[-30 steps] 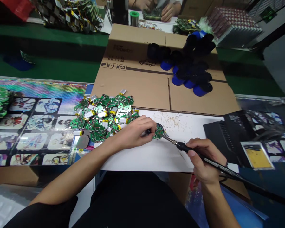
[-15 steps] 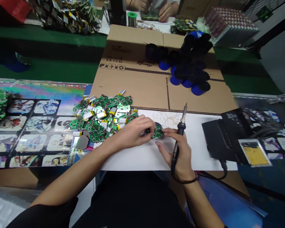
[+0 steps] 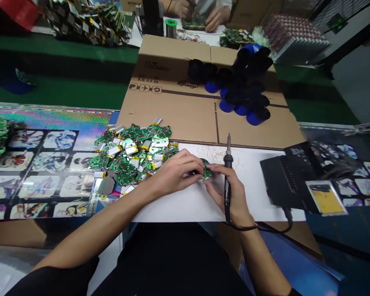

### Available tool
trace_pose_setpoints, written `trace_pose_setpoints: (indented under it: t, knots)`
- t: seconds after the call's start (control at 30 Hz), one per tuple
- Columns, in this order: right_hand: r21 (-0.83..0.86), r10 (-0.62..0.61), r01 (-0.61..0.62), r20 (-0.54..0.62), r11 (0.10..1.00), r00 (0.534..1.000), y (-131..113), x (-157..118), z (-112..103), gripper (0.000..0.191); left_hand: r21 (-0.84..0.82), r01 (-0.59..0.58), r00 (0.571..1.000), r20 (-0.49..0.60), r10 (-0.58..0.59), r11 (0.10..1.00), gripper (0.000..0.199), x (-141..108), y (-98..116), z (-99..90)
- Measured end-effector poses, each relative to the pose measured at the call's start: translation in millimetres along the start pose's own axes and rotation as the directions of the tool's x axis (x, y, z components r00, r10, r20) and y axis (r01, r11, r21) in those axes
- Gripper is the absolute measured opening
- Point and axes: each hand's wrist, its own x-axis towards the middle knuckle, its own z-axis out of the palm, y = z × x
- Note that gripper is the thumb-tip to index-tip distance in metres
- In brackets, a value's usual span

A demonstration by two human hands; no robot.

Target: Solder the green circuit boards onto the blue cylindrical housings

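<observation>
"Checking the feed: where's the board?"

"I'm seeing a small green circuit board (image 3: 206, 173) pinched in the left hand (image 3: 175, 176) over white paper (image 3: 172, 209); the right hand (image 3: 232, 193) is gripping an upright soldering iron (image 3: 228, 172)."

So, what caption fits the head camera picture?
Left hand and right hand pinch a circuit board, right holding a soldering iron.

The left forearm (image 3: 92, 230) reaches in from the lower left, and the left hand (image 3: 174, 174) lies palm-down near the frame's centre, its fingertips (image 3: 192, 166) pinched together. The right hand (image 3: 231, 193) sits just beside it, right of centre, fingers curled in a grip, with the right forearm (image 3: 261, 257) rising from the bottom edge.
</observation>
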Motion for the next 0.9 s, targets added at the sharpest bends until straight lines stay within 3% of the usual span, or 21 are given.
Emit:
trace_pose_setpoints:
  t: [0.3,0.4,0.57,0.9]
  knots:
    - [-0.04,0.042,-0.052,-0.225,0.998,0.974,-12,-7,24,0.033,-0.032,0.017,1.0,-0.001,-0.017,0.999,0.003,-1,-2,0.5]
    - [-0.037,0.058,-0.067,-0.215,0.997,0.975,-11,-8,25,0.032,-0.07,0.04,0.999,0.021,-0.038,0.997,0.001,0,-2,-1.6]
    - [-0.038,-0.023,0.018,-0.15,0.999,0.988,-5,-11,19,0.041,-0.088,0.047,0.997,0.059,-0.042,0.995,0.004,2,1,-4.4]
    - [0.11,0.083,-0.069,-0.124,0.992,0.989,9,-9,14,0.049,0.047,0.004,0.996,0.087,-0.009,0.999,0.008,1,-1,-4.1]
